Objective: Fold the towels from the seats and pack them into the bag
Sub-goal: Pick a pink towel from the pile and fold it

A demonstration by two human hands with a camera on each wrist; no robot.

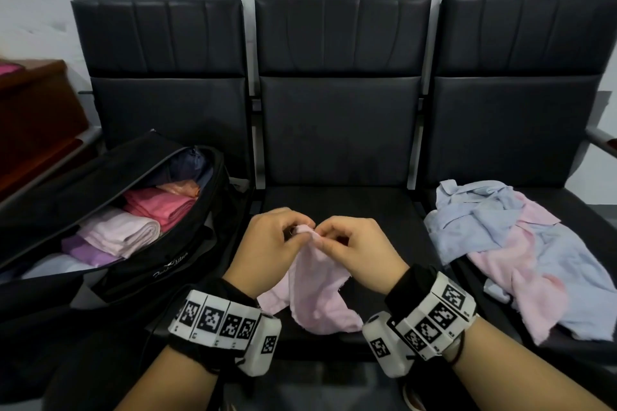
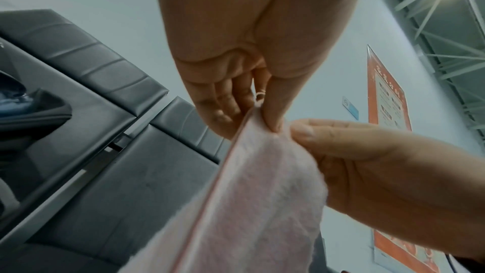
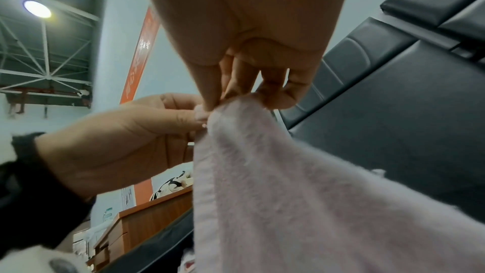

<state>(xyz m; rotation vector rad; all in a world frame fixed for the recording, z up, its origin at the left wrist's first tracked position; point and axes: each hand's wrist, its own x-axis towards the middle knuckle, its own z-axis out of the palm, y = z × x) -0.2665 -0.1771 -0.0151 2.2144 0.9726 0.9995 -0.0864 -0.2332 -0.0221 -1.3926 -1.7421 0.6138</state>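
Head view, item one: pale pink towel [image 1: 314, 290], top corner pinched between my left hand [image 1: 267, 247] and my right hand [image 1: 359, 252], the two hands almost touching above the front of the middle seat [image 1: 337, 203]; the rest of the cloth hangs down and its lower end rests crumpled on the seat edge. Left wrist view confirms my left thumb and fingers [image 2: 223, 103] closed on the towel's hemmed edge; right wrist view shows my right fingertips [image 3: 275, 99] curled onto the same corner. Item two: black bag [image 1: 133, 264], on the left seat, unzipped and lying open, holding folded towels in deep pink, pale pink and purple, packed side by side. Item three: loose heap of blue and pink towels [image 1: 521, 253], unfolded, on the right seat, well apart from my hands.
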